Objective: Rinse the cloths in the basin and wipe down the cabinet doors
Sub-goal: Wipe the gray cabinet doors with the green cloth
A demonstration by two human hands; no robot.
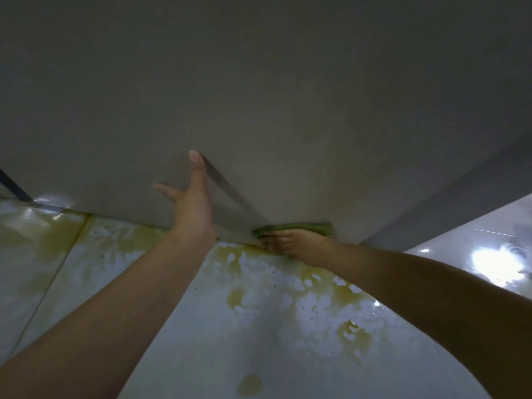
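Observation:
A grey cabinet door (259,96) fills the upper part of the head view, reaching down to the floor. My left hand (190,194) rests flat against it with straight fingers spread. Lower and to the right, my right hand (290,243) presses a folded green cloth (293,227) against the bottom edge of the door, just above the floor. The fingers lie over the cloth and hide part of it. No basin is in view.
The glossy white tiled floor (259,326) below the door is wet, with yellowish puddles and stains (351,335). A darker grey side panel (460,182) runs off to the right. A dark strip (14,185) shows at the far left.

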